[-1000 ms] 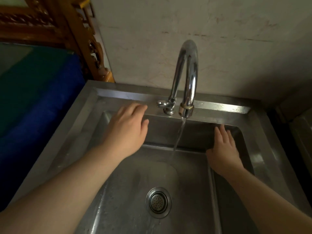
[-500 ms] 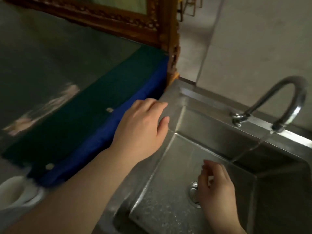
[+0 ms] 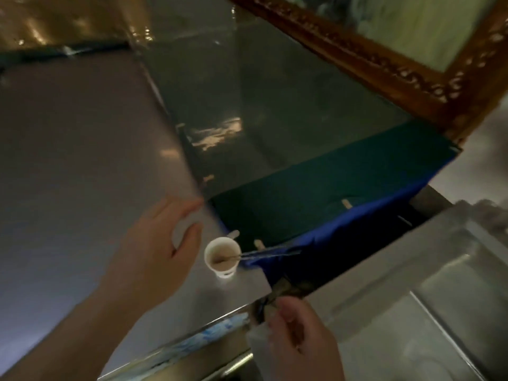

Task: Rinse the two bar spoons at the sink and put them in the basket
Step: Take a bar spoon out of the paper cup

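Observation:
A small white paper cup [image 3: 222,259] stands on the steel counter [image 3: 82,160] near its right end. Thin metal bar spoons [image 3: 264,253] lean in it, handles pointing right over a blue cloth; the blur hides how many. My left hand [image 3: 154,251] hovers just left of the cup, fingers spread, holding nothing and not touching the cup. My right hand [image 3: 298,339] is low at the counter's front corner, fingers curled in, with nothing visible in it. Only the left rim of the steel sink [image 3: 398,276] shows at the right. No basket is in view.
A dark green and blue cloth [image 3: 330,193] covers the stretch between the counter and the sink. Behind it lies a glass-topped surface [image 3: 261,92], with a carved wooden frame [image 3: 384,64] at the back right. The whole frame is motion-blurred.
My view has swung left from the sink and running tap to the counter. My left hand moved from the sink rim to beside the cup. My right hand left the basin.

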